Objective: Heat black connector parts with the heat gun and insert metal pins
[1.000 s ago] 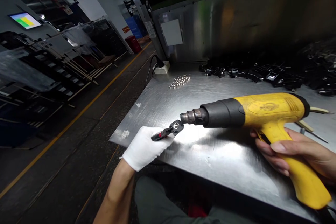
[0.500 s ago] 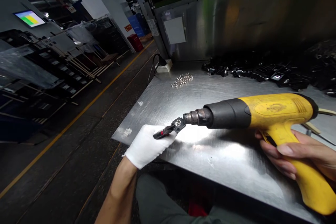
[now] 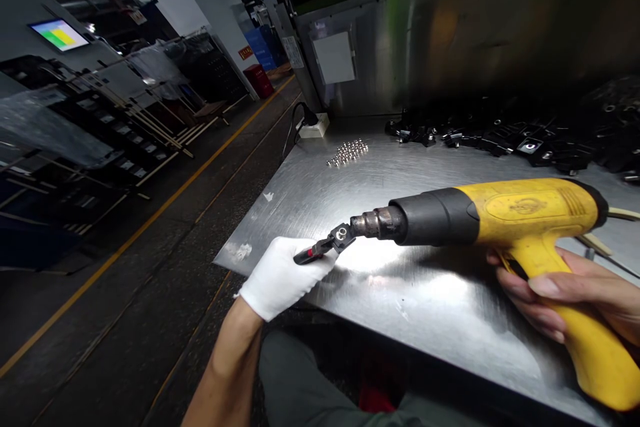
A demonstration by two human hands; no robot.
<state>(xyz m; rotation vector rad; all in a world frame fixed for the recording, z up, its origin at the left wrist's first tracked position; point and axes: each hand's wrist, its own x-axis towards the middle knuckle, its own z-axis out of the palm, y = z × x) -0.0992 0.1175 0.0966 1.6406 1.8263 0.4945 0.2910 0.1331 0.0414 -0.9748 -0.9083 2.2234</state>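
Note:
My left hand (image 3: 283, 277), in a white glove, is closed on a small black plastic part (image 3: 325, 248) with a red mark. A round metal insert (image 3: 342, 233) shows in the part's square end. My bare right hand (image 3: 545, 290) wraps round the handle of a yellow heat gun (image 3: 530, 210). The gun lies level above the bench, its stepped metal nozzle (image 3: 375, 222) pointing left. The nozzle's tip is right at the black part's square end; whether they touch I cannot tell.
On the steel bench (image 3: 425, 300), several small metal inserts (image 3: 347, 152) stand grouped beyond my left hand. Black parts (image 3: 500, 137) are heaped along the back. A white power strip (image 3: 314, 125) sits at the far left corner. The bench's left edge borders the floor.
Almost nothing differs. Both hands, the black part and the heat gun hold their places, with only a very slight shift of the whole view.

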